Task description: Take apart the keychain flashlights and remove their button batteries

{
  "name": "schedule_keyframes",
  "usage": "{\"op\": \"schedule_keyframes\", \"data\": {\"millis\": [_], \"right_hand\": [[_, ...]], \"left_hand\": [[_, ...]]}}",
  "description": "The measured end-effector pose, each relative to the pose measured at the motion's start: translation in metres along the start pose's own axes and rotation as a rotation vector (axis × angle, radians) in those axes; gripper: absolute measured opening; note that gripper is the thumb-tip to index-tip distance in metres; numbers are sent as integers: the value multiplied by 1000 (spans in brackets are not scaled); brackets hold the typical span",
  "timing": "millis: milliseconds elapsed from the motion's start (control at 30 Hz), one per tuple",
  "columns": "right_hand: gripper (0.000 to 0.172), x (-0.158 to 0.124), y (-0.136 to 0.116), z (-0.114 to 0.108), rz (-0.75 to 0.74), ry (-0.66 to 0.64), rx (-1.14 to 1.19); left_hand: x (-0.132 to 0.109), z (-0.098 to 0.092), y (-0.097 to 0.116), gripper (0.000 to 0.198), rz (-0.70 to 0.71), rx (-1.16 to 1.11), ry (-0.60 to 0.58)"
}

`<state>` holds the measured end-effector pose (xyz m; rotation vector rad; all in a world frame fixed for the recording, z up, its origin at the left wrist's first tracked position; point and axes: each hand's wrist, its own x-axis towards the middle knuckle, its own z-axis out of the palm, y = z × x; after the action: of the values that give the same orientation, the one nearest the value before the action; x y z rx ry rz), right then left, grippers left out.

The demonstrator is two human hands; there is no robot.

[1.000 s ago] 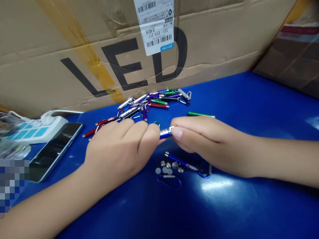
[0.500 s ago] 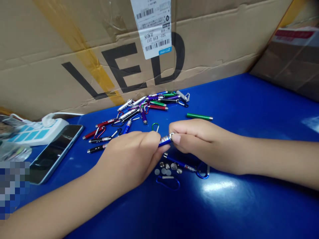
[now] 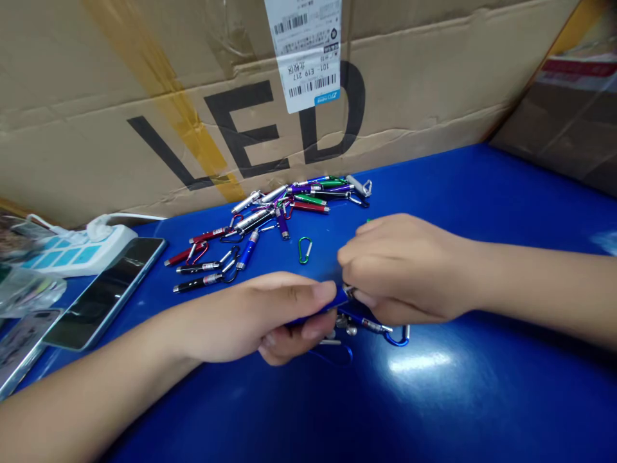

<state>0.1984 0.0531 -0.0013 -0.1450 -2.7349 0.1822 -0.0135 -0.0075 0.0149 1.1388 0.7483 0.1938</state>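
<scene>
My left hand (image 3: 270,315) is closed around a blue penlight (image 3: 340,296), its thumb lying along the barrel. At the metal end of that penlight, my right hand (image 3: 409,270) pinches with its fingers curled; what exactly sits under the fingertips is hidden. Beneath the hands lie another blue penlight (image 3: 369,323) with a blue carabiner (image 3: 400,337) and small round metal pieces (image 3: 351,330), partly covered. A loose blue carabiner (image 3: 344,357) shows below my left fingers. Beyond the hands rests a green carabiner (image 3: 304,251).
Several coloured penlights (image 3: 308,207) with clips are heaped against a large cardboard box (image 3: 419,96). To the left are a phone (image 3: 103,296), a white power strip (image 3: 91,247) and a clear plastic bag (image 3: 36,292). Another box (image 3: 569,128) stands at the right.
My left hand has rolled over, so its thumb now lies on top of the penlight. My right hand has turned knuckles-up at the metal end. The view has shifted slightly.
</scene>
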Motion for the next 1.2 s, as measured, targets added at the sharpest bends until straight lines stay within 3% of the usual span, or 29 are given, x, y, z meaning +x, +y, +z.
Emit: {"op": "schedule_keyframes", "data": {"millis": [133,367,433,533,667,800,933,1100,1200], "right_hand": [[24,-2,3,-1,-115,30,-327],[41,-5,-1,-6,-214,120,-453],[40,-5,0,-8,-218,108,-469],[35,-3,2,-9,-138,68,-338],[33,0,-2,-7,84,32,84],[22,1,-9,-5,215,35,261],[17,-1,-7,-3,165,3,140],[32,-5,-2,-2,14,44,-211],[35,-7,-1,-2,8,56,-284]], "left_hand": [[4,-2,-5,41,-25,-147,-7],[2,1,-3,43,-89,-146,-87],[1,0,-2,45,-53,-86,-47],[-3,-1,-1,47,58,138,94],[-5,-4,1,45,217,484,237],[-4,-5,0,43,259,695,326],[-1,-2,-5,45,213,600,319],[1,-1,-9,47,121,290,174],[2,-1,-10,46,112,259,139]]}}
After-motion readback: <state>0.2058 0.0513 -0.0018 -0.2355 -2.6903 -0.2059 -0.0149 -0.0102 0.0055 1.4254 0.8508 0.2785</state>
